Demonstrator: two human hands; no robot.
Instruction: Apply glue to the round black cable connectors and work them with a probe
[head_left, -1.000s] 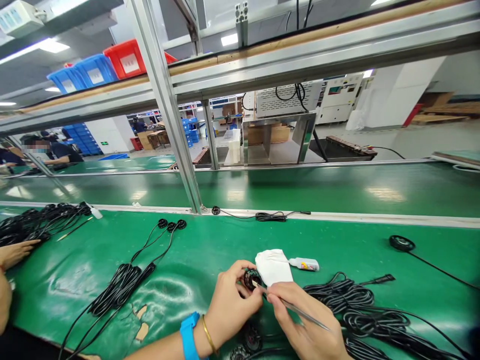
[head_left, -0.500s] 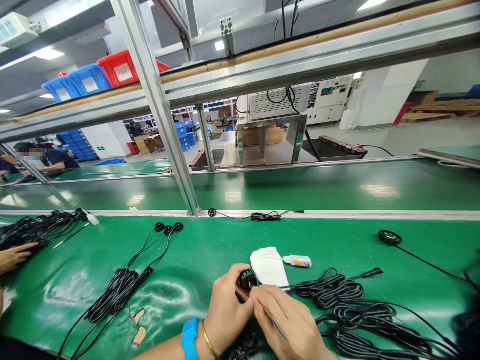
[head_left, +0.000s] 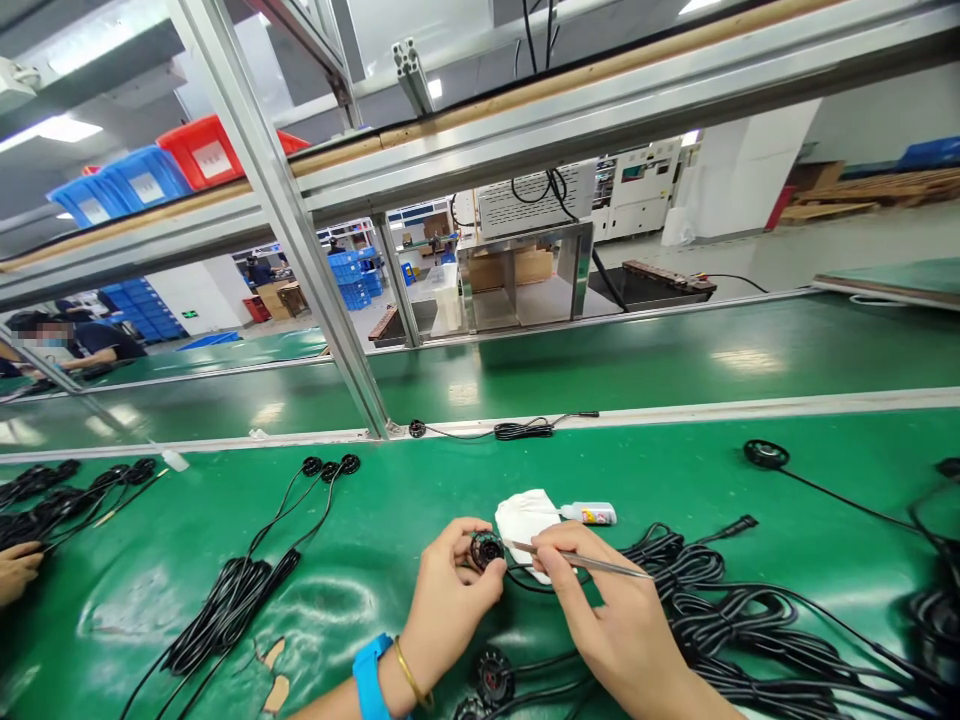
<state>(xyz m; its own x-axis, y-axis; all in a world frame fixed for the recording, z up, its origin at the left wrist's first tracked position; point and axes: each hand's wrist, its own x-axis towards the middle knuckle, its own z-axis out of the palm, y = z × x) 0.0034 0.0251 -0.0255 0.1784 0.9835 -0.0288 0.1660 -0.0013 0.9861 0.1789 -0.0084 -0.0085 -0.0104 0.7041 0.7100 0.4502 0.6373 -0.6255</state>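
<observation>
My left hand [head_left: 450, 590], with a blue band and a gold bangle at the wrist, pinches a small round black part [head_left: 487, 548] between thumb and fingers. A black cable appears to run from that part toward the right. In my right hand [head_left: 619, 610] are metal tweezers [head_left: 611, 566], their tip pointing left just beside the round part. Behind both hands lie a folded white tissue [head_left: 529, 512] and a small clear bottle [head_left: 594, 514]. Another round black part [head_left: 493, 674] with a cable sits below, between my forearms.
Coiled black cables [head_left: 735, 625] cover the right of the green mat. A cable bundle [head_left: 225, 610] with round ends lies left of my hands. At the far left a co-worker's hand [head_left: 16, 572] touches more black parts. A metal post [head_left: 277, 215] rises behind the mat.
My right hand has drawn back to the right and turned, so the tweezers now lie nearly level. The round part in my left hand faces me more. The view has shifted slightly.
</observation>
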